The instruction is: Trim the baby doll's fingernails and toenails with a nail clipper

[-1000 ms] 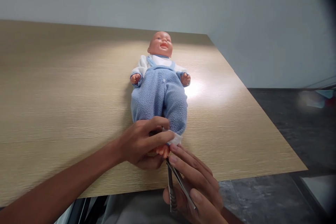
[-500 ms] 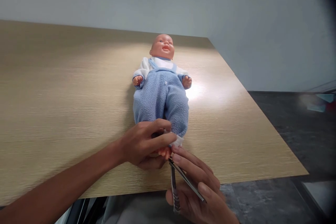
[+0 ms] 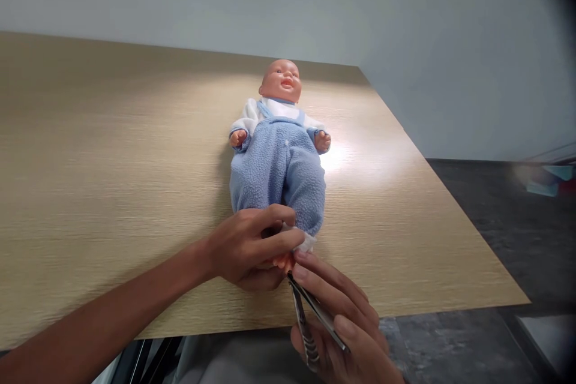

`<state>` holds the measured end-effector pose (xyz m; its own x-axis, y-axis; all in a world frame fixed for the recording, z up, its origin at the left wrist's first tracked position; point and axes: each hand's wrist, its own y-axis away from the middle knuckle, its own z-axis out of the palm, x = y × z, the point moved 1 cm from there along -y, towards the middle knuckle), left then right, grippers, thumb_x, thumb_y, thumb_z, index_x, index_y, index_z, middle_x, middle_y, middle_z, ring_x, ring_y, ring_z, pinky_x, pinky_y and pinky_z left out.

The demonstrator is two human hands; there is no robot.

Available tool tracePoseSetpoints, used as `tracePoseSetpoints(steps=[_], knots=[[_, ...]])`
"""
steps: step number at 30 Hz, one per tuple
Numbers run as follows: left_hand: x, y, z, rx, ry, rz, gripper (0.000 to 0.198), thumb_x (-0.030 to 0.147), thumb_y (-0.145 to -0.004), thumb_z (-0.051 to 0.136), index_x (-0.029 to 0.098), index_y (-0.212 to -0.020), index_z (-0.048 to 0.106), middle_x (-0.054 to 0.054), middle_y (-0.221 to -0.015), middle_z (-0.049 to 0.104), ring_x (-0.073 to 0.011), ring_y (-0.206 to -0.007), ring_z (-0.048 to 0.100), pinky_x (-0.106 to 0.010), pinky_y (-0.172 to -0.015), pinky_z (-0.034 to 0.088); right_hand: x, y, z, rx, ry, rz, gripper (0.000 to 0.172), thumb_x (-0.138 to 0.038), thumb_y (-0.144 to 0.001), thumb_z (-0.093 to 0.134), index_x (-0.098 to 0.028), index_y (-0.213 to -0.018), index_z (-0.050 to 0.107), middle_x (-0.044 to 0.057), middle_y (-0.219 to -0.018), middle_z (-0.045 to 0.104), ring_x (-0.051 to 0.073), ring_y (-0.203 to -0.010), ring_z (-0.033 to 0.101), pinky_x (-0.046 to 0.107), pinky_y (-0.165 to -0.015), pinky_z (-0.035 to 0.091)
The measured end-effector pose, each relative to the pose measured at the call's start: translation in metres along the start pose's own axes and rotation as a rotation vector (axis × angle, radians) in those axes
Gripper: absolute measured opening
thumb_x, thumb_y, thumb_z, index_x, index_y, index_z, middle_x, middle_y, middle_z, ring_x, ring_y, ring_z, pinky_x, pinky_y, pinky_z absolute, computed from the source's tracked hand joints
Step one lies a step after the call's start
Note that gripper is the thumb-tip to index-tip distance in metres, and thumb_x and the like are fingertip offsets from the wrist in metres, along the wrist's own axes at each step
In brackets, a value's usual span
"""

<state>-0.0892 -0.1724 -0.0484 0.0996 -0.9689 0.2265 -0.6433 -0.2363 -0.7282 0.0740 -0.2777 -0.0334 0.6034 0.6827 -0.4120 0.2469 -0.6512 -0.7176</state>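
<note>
A baby doll (image 3: 279, 162) in a blue fleece romper and white shirt lies on its back on a wooden table (image 3: 112, 162), head away from me. My left hand (image 3: 252, 246) is closed around the doll's near foot, whose orange toes show below my fingers. My right hand (image 3: 342, 324) grips a metal nail clipper (image 3: 310, 318), its tip touching the doll's toes.
The table's front edge runs just under my hands and its right edge slants away. Dark stone-like floor (image 3: 495, 240) lies to the right, with blurred coloured items (image 3: 549, 177) at the far right. A pale wall rises behind the table.
The view has drifted slightly. My right hand has lowered a little, and the clipper's arms have come closer together at the doll's toes. My left hand keeps its hold.
</note>
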Motion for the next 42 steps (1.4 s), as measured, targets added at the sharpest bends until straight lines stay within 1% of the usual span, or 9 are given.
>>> tracePoseSetpoints(steps=[6, 10, 14, 19, 22, 25, 31, 36, 42], knots=[[-0.001, 0.001, 0.000, 0.021, -0.015, 0.004, 0.033, 0.027, -0.086, 0.044, 0.008, -0.112, 0.052, -0.011, -0.100, 0.054, -0.0130, -0.091, 0.057, -0.022, -0.065, 0.053, -0.001, -0.004, -0.003, -0.035, -0.055, -0.035, 0.037, -0.018, -0.089, 0.061, -0.019, -0.120, 0.041, 0.010, -0.107, 0.070, 0.024, -0.111, 0.064, 0.037, -0.083, 0.062], [0.000, 0.001, 0.001, 0.026, -0.030, 0.000, 0.039, 0.030, -0.088, 0.041, 0.004, -0.116, 0.051, -0.014, -0.104, 0.055, -0.0156, -0.099, 0.057, -0.023, -0.069, 0.054, -0.004, -0.011, -0.003, -0.020, -0.031, -0.058, 0.022, -0.021, -0.087, 0.065, -0.015, -0.101, 0.049, 0.014, -0.103, 0.070, 0.026, -0.108, 0.065, 0.034, -0.081, 0.062], [0.000, 0.002, 0.001, 0.024, -0.033, -0.008, 0.040, 0.028, -0.088, 0.041, 0.003, -0.117, 0.051, -0.014, -0.105, 0.056, -0.0151, -0.098, 0.058, -0.022, -0.069, 0.054, -0.007, -0.016, 0.002, 0.055, -0.069, -0.063, 0.012, -0.019, -0.091, 0.060, -0.012, -0.090, 0.050, 0.018, -0.098, 0.070, 0.030, -0.107, 0.065, 0.042, -0.082, 0.062], [-0.001, 0.001, 0.001, 0.030, -0.019, -0.013, 0.042, 0.029, -0.088, 0.040, 0.002, -0.118, 0.051, -0.013, -0.105, 0.056, -0.0138, -0.098, 0.058, -0.021, -0.070, 0.055, -0.006, -0.019, 0.003, 0.022, -0.076, -0.079, 0.022, -0.015, -0.087, 0.065, -0.009, -0.101, 0.049, 0.019, -0.100, 0.069, 0.031, -0.110, 0.063, 0.044, -0.081, 0.061], [0.000, 0.001, 0.001, 0.025, -0.016, -0.019, 0.041, 0.029, -0.090, 0.038, 0.002, -0.118, 0.051, -0.013, -0.105, 0.057, -0.0133, -0.098, 0.058, -0.021, -0.072, 0.055, -0.007, -0.021, 0.002, 0.015, -0.061, -0.067, 0.011, -0.012, -0.089, 0.058, -0.009, -0.099, 0.053, 0.017, -0.100, 0.068, 0.029, -0.110, 0.063, 0.042, -0.081, 0.061], [0.000, 0.001, 0.000, 0.023, -0.011, -0.028, 0.042, 0.031, -0.093, 0.033, 0.003, -0.118, 0.052, -0.014, -0.106, 0.058, -0.0125, -0.097, 0.059, -0.020, -0.072, 0.056, -0.009, -0.024, 0.001, -0.013, -0.060, -0.050, 0.017, -0.006, -0.087, 0.052, -0.008, -0.104, 0.056, 0.014, -0.103, 0.067, 0.025, -0.111, 0.062, 0.039, -0.085, 0.059], [-0.001, 0.000, 0.001, 0.034, -0.006, -0.020, 0.042, 0.034, -0.093, 0.036, 0.004, -0.118, 0.050, -0.014, -0.106, 0.058, -0.0132, -0.098, 0.060, -0.021, -0.070, 0.057, -0.007, -0.027, 0.002, 0.000, -0.113, 0.117, 0.027, -0.018, -0.087, 0.065, -0.009, -0.111, 0.057, 0.012, -0.098, 0.068, 0.020, -0.100, 0.067, 0.030, -0.082, 0.061], [-0.002, -0.001, 0.000, 0.038, -0.005, -0.005, 0.042, 0.032, -0.090, 0.038, 0.003, -0.117, 0.051, -0.013, -0.105, 0.058, -0.0135, -0.096, 0.060, -0.022, -0.066, 0.056, -0.002, -0.024, -0.002, -0.192, 0.090, -0.002, 0.028, -0.029, -0.096, 0.054, -0.008, -0.114, 0.057, 0.012, -0.096, 0.071, 0.017, -0.096, 0.069, 0.027, -0.090, 0.058], [-0.001, 0.000, 0.000, 0.034, -0.008, -0.008, 0.042, 0.032, -0.091, 0.037, 0.003, -0.117, 0.052, -0.013, -0.105, 0.057, -0.0135, -0.097, 0.059, -0.022, -0.067, 0.056, 0.001, -0.024, 0.000, -0.049, 0.008, -0.032, 0.046, -0.022, -0.091, 0.062, -0.011, -0.129, 0.038, 0.014, -0.099, 0.070, 0.018, -0.105, 0.066, 0.033, -0.083, 0.060]])
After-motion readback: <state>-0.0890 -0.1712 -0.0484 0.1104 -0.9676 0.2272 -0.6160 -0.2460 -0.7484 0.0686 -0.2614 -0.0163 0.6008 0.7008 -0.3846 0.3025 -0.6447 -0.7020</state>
